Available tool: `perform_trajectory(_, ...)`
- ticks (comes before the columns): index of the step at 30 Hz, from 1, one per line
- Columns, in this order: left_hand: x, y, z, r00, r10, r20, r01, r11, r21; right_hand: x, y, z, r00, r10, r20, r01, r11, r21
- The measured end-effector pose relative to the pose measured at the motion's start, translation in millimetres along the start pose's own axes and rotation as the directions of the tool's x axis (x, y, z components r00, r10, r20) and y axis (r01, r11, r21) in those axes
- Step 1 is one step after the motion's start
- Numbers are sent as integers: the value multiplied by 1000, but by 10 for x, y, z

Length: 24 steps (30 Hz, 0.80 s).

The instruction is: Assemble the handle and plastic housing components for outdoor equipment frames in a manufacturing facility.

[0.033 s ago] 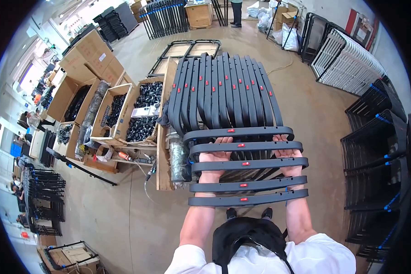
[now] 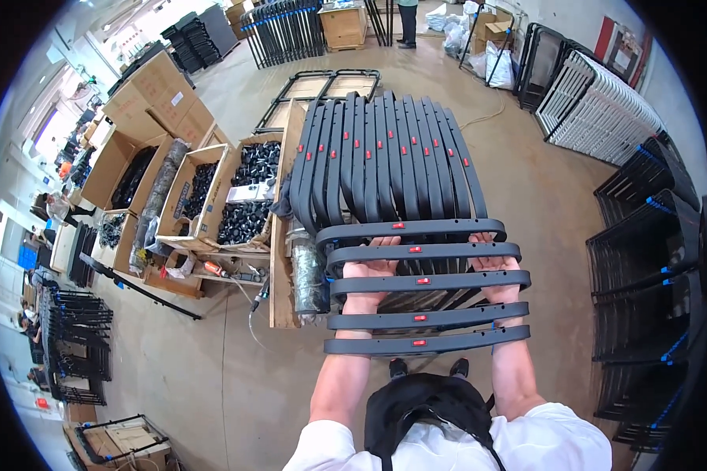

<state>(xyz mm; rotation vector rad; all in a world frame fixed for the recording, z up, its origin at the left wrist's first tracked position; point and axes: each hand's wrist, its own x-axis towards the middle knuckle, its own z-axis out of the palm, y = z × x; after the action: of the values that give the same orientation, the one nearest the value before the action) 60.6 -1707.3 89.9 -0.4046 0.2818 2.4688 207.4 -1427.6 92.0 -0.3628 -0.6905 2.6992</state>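
Several long, curved black slats (image 2: 426,286) with small red marks lie crosswise over my forearms and upturned palms. My left hand (image 2: 371,269) is palm up under the left part of the slats, fingers reaching toward the farthest one. My right hand (image 2: 496,267) supports their right part the same way. Just beyond my hands, a dense row of the same black slats (image 2: 385,157) stands on edge on a wooden platform (image 2: 284,259).
Open cardboard boxes (image 2: 239,196) of small black parts sit to the left, with a clear wrapped roll (image 2: 307,276) beside the platform. Stacked black frames (image 2: 644,259) and white racks (image 2: 605,102) line the right side. A person (image 2: 407,16) stands far back. A black bag (image 2: 424,408) hangs on my chest.
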Motion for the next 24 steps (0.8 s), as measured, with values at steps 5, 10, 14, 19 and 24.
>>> perform_trajectory(5, 22, 205, 0, 987, 10, 162, -29, 993, 112, 195, 133, -94, 996, 86, 27, -86, 996, 14)
perform_trajectory(10, 164, 295, -2, 997, -39, -59, 54, 957, 285, 450, 388, -529, 969, 244, -30, -244, 970, -7)
perform_trajectory(14, 276, 637, -521, 994, -108, 31, 94, 952, 292, 318, 730, 185, 894, 395, -210, -447, 809, -382)
perform_trajectory(19, -173, 612, -1215, 995, -83, -50, 97, 835, 542, 402, 1018, 284, 822, 554, -132, -548, 706, -449)
perform_trajectory(24, -1363, 121, -357, 980, 146, -133, -143, 989, 27, -433, 691, -81, 911, 413, 22, -413, 910, 31)
